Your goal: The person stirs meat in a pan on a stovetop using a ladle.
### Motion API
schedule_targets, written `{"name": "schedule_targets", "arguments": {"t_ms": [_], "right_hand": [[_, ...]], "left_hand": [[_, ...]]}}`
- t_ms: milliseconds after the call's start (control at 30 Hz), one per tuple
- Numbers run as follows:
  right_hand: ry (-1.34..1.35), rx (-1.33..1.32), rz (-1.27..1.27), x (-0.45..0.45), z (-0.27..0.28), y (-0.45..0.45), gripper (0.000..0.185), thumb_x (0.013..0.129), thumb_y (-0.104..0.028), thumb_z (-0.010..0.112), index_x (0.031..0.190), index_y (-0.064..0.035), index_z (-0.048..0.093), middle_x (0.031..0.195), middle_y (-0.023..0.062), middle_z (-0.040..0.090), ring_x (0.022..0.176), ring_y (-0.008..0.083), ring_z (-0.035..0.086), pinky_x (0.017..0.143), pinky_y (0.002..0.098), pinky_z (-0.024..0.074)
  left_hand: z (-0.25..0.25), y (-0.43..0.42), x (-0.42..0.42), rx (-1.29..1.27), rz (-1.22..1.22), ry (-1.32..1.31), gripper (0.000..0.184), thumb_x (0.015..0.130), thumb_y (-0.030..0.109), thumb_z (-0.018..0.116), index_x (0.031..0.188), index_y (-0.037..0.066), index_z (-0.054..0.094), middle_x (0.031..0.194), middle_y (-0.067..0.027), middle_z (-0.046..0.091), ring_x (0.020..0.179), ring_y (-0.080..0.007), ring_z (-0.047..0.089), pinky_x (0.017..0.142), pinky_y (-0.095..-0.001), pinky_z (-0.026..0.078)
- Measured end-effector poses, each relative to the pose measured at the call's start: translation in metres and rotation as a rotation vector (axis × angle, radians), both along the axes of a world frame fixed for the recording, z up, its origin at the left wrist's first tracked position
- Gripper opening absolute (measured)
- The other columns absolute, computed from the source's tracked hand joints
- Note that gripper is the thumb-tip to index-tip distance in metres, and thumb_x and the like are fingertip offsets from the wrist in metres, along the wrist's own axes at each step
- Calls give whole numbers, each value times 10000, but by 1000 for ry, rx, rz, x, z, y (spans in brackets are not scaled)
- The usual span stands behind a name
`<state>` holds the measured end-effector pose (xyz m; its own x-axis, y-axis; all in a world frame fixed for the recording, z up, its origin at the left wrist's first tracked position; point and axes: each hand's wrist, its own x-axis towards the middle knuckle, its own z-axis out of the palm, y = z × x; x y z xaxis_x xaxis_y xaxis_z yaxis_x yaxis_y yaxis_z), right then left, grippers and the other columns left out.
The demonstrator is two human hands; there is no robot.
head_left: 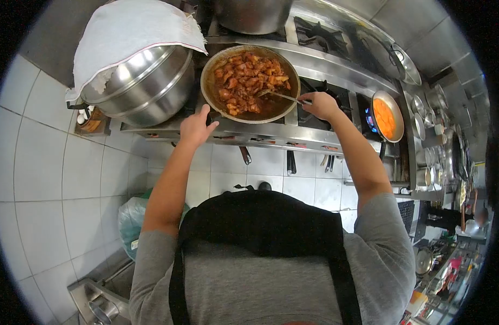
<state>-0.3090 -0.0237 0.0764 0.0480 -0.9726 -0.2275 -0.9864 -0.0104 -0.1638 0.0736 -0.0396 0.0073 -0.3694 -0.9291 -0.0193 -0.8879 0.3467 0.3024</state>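
A wide frying pan (205,89) full of browned, sauced meat pieces (249,76) sits on the stove. My left hand (195,128) is closed around the pan's dark handle (212,115) at its near left side. From the right, my right hand (321,105) grips the thin handle of a metal spoon (286,97). The spoon's head rests among the meat, partly covered by it.
Left of the pan stands a big steel pot (152,86) under a white cloth (135,32). A smaller pan (400,116) with orange food is over a blue flame at right. Another pot (253,16) is behind. Far right, a person (447,219) stands near shelves.
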Motion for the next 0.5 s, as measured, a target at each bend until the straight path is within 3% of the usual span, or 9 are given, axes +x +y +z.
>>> {"name": "schedule_targets", "arguments": {"t_ms": [67, 100, 133, 200, 267, 433, 467, 500], "right_hand": [[25, 39, 50, 1, 32, -7, 320, 789, -267, 625, 1105, -227, 661, 937, 155, 666, 873, 324, 627, 785, 402, 491], [75, -52, 161, -17, 33, -17, 287, 821, -355, 593, 1082, -265, 669, 933, 124, 672, 873, 302, 637, 781, 413, 503], [142, 2, 133, -11, 66, -20, 288, 846, -352, 571, 1109, -268, 653, 953, 131, 667, 867, 311, 636, 775, 419, 504], [172, -149, 167, -32, 69, -48, 289, 876, -326, 528, 1138, -265, 633, 978, 128, 662, 866, 323, 635, 764, 423, 506], [227, -241, 245, -48, 60, -92, 309, 899, -300, 482, 1177, -255, 607, 1013, 130, 654, 902, 329, 629, 785, 430, 499], [228, -109, 252, -52, 21, -202, 353, 907, -209, 412, 1211, -260, 584, 1140, 114, 621, 1022, 310, 597, 860, 418, 477], [232, -109, 225, -51, 8, -218, 303, 900, -212, 475, 1169, -194, 613, 1097, 129, 635, 978, 321, 608, 826, 424, 479], [244, -87, 286, -50, -9, -233, 305, 898, -225, 481, 1171, -194, 614, 1093, 129, 638, 982, 317, 607, 833, 419, 477]], "left_hand": [[7, 1, 2, -37, 56, 7, 424, 828, 339, 639, 1073, 96, 391, 866, -152, 632, 819, -342, 615, 654, -453, 465], [9, 2, 2, -53, 85, 10, 428, 817, 330, 651, 1068, 101, 392, 857, -146, 628, 819, -332, 616, 656, -450, 470], [9, 1, 3, -46, 102, 4, 423, 817, 321, 652, 1066, 99, 392, 867, -147, 623, 827, -336, 611, 658, -452, 469], [7, -1, 3, -33, 138, -9, 414, 817, 305, 653, 1060, 96, 392, 886, -149, 613, 845, -345, 600, 662, -457, 468], [7, -1, 2, -53, 157, 0, 411, 814, 301, 656, 1056, 94, 397, 898, -155, 605, 851, -355, 594, 672, -462, 467], [10, -6, 6, -16, 177, 30, 406, 803, 291, 665, 1041, 86, 408, 929, -165, 595, 878, -359, 580, 710, -461, 464], [10, -7, 6, -17, 185, 27, 406, 799, 288, 669, 1035, 85, 409, 929, -162, 594, 882, -359, 576, 716, -460, 462], [9, -7, 5, -15, 193, 25, 406, 796, 286, 673, 1029, 83, 410, 930, -160, 594, 886, -359, 573, 722, -460, 461]]}}
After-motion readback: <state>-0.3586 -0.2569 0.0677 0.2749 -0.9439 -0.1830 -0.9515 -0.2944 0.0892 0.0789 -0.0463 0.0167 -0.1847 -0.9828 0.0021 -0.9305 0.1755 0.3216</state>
